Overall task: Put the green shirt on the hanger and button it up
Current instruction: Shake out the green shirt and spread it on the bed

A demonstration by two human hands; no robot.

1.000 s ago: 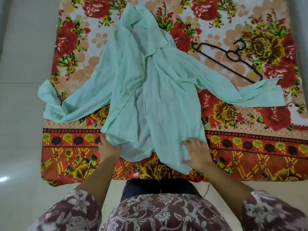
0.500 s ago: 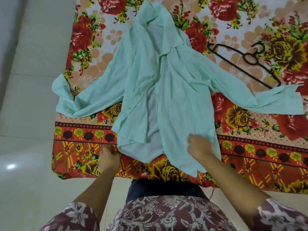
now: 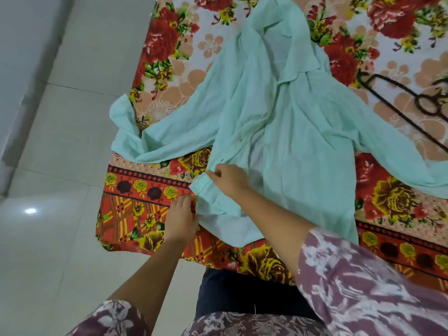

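Note:
The pale green shirt [image 3: 303,132] lies face up and unbuttoned on a floral bedspread, collar away from me, sleeves spread to both sides. My left hand [image 3: 180,220] pinches the bottom hem of the left front panel at the bed's near edge. My right hand [image 3: 230,179] has crossed over and grips the same panel's outer edge a little higher up. The black hanger [image 3: 397,93] lies flat on the bedspread at the far right, beside the shirt's right shoulder, partly cut off by the frame edge.
The bedspread [image 3: 135,214] has red and yellow flowers and hangs over the near edge of the bed. White tiled floor [image 3: 60,141] lies to the left. The shirt's left sleeve cuff [image 3: 123,117] droops over the bed's left edge.
My right hand left the right front panel and crossed to the left panel's edge. My left hand stayed at the hem. My view swung left, pushing the hanger toward the frame's right edge.

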